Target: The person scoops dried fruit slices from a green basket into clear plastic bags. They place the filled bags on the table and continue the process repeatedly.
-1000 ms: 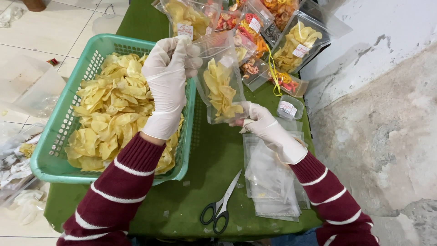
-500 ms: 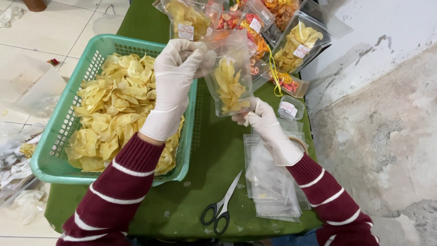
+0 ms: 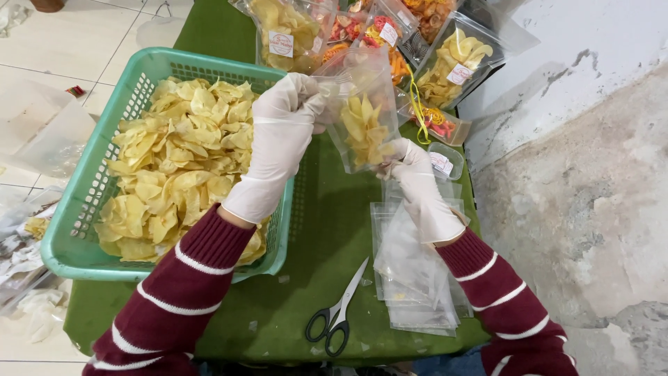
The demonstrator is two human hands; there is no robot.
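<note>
A gloved left hand (image 3: 282, 132) pinches the mouth of a clear bag (image 3: 358, 115) of yellow chips, fingers closed on its top edge; the right hand (image 3: 410, 167) grips the bag's lower corner from below, its long axis upright between both hands, beside the basket (image 3: 76, 230)

Low table (image 3: 327, 230) with green cloth cover, standing on pale tiled floor (image 3: 62, 42).

On cloth:
- teal plastic basket (image 3: 69, 244), 9 o'clock side, heaped with yellow chips (image 3: 174, 167).
- black-handled scissors (image 3: 337, 313), 6 o'clock, near front edge, blades pointing toward 1 o'clock.
- stack of empty clear bags (image 3: 414, 278), 4 o'clock, just beside scissors.
- small clear tub (image 3: 445, 159), 3 o'clock.
- filled snack bags (image 3: 445, 66), 12 to 1 o'clock, overlapping.
</note>
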